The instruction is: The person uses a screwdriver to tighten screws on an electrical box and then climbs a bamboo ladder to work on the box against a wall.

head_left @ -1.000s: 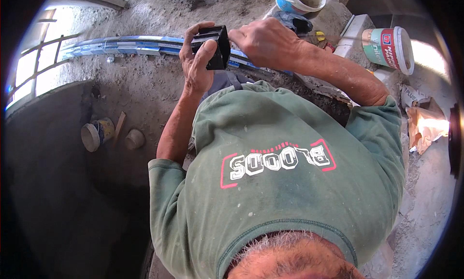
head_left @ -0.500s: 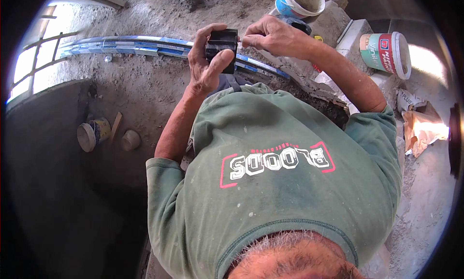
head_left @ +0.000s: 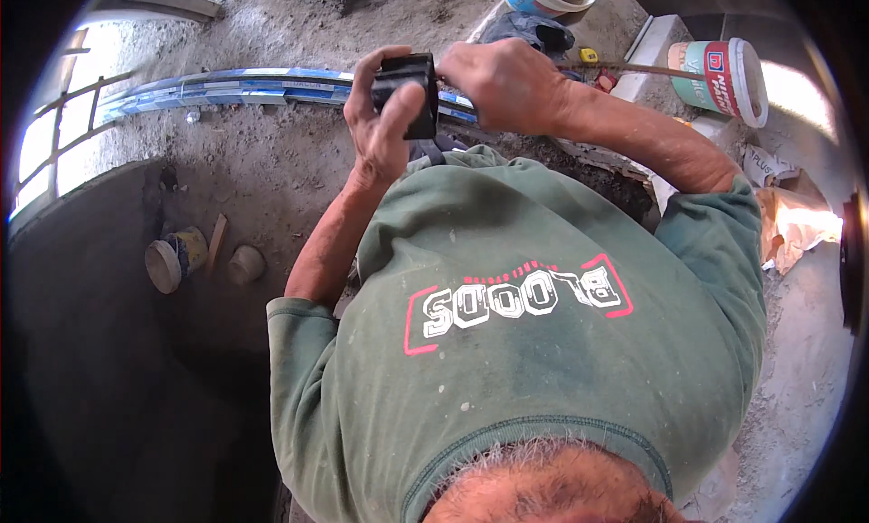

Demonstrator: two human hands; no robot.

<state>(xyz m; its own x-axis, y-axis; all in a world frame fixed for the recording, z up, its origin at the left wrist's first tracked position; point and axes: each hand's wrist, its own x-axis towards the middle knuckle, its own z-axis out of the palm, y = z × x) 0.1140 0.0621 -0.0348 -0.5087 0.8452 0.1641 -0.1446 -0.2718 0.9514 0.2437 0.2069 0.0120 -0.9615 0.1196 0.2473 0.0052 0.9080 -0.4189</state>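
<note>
My left hand (head_left: 369,124) is closed around a black box-shaped object (head_left: 418,72), with the thumb across its near face and the fingers round its left side. Its exact kind does not show. Close against the box's right side, my right hand (head_left: 516,84) has its fingers curled in a pinch, slightly blurred. Whatever lies between those fingertips is hidden. Behind and below both hands runs a curved band of blue and white strips (head_left: 226,88) on the rough cement surface.
Beyond my right hand are a dark plastic bag (head_left: 525,30), a blue-and-white bucket (head_left: 523,0) and a small yellow item (head_left: 589,55). A paint bucket (head_left: 720,81) and torn brown paper (head_left: 789,217) lie right. At left sit another bucket (head_left: 186,248), a wood strip (head_left: 217,237) and a cup-like container (head_left: 245,264).
My right hand has turned and come nearer, its back now hiding the fingertips and the small reddish bit seen at the box's side. The black box has shifted slightly left.
</note>
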